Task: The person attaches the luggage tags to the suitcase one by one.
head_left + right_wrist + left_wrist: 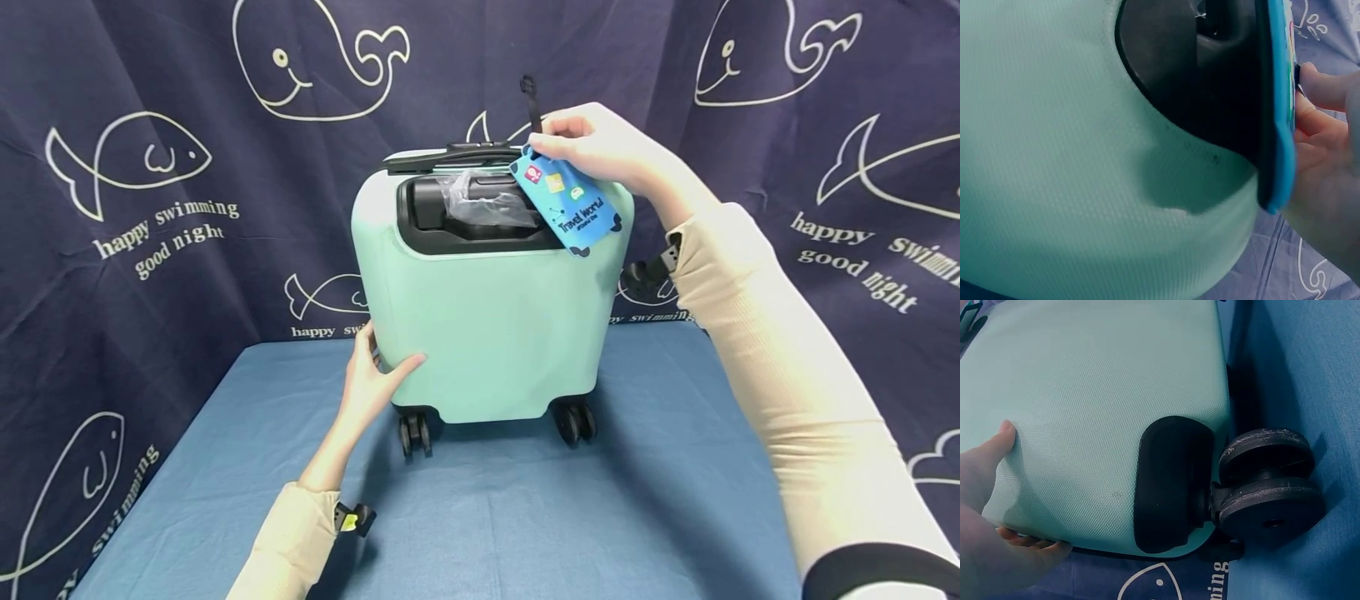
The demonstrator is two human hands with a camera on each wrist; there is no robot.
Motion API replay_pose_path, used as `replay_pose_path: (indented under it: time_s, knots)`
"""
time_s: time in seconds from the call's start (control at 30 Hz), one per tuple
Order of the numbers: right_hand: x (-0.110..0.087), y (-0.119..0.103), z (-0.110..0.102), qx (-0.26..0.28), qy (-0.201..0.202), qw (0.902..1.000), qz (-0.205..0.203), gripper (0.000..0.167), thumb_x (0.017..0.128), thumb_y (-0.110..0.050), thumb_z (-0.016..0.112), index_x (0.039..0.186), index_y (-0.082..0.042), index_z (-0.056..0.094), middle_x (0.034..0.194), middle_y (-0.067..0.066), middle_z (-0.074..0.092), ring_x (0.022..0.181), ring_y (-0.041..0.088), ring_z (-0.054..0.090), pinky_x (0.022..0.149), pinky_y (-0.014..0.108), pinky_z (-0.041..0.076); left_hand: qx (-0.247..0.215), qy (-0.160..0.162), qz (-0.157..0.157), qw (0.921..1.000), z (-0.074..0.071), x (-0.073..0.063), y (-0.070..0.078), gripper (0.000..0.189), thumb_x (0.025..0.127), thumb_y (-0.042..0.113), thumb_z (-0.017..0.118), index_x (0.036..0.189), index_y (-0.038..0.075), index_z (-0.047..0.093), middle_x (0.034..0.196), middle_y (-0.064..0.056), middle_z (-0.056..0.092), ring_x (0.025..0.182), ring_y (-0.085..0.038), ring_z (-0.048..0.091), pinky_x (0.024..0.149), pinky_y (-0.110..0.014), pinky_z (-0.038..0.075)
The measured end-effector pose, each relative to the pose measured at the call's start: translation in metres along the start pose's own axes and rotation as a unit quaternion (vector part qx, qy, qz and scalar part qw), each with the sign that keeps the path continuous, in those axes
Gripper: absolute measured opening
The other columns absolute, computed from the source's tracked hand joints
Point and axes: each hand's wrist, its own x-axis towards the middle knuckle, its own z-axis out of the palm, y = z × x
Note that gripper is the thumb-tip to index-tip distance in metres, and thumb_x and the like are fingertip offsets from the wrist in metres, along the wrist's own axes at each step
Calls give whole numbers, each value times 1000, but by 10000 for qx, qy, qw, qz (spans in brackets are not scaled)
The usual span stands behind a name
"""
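Note:
A mint-green suitcase [487, 325] stands upright on its black wheels [573, 421]. My left hand [366, 390] grips its lower left edge, thumb on the front face and fingers round the side; the left wrist view shows this hand [988, 519] near a wheel [1266, 506]. At the upper right, my right hand [600, 150] pinches the black strap [530, 100] of a blue luggage tag [573, 208] printed "Travel World". The tag hangs in front of the suitcase's recess. In the right wrist view the tag [1282, 125] appears edge-on beside the fingers.
Clear plastic wrap [487, 200] covers part of the handle in the black recess [427, 242]. A black carry handle [427, 161] lies along the top. Blue cloth [487, 508] covers the table, and a dark blue curtain [187, 75] with white fish and whale drawings hangs behind.

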Motion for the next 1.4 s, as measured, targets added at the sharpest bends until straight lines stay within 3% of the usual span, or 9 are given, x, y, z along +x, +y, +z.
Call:
replay_pose_path:
  time_s: [0.23,0.43,0.77,1.0,1.4]
  knots:
    - [7,0,4,-758,198,9967,-235,37,94,-36,53,66,-13,45,56,-8,38,56,9,40,55,25,31,-35,-37,-35,10000,0,0,1,91,76,37,77,146,17,23,145,-5,37,136,-21,34,110,-42,32]
    - [10,-2,5,-979,288,9944,-276,37,93,-38,53,68,-12,47,57,-8,39,56,10,41,55,25,31,9,-37,-63,10000,-1,-1,1,91,76,38,77,146,17,23,145,-5,36,137,-22,34,110,-42,31]
    - [11,-7,7,-1036,293,9940,-184,30,91,-38,56,75,-12,55,57,-13,44,55,6,43,56,23,34,-1,46,-35,10000,0,-1,-1,90,75,37,78,145,17,26,144,-5,38,135,-22,36,109,-43,32]
    - [8,-8,4,-1028,292,9942,-92,32,91,-37,57,72,-11,58,54,-13,45,49,4,42,50,21,34,-107,49,17,9999,-1,-2,0,87,75,35,78,144,16,28,142,-6,39,134,-22,37,109,-41,33]
    - [17,2,6,-996,366,9931,-507,29,92,-34,55,75,-11,56,63,-8,45,61,10,42,60,24,31,-203,92,-35,9997,0,-1,0,85,75,30,79,143,16,29,142,-5,40,133,-21,39,109,-39,33]
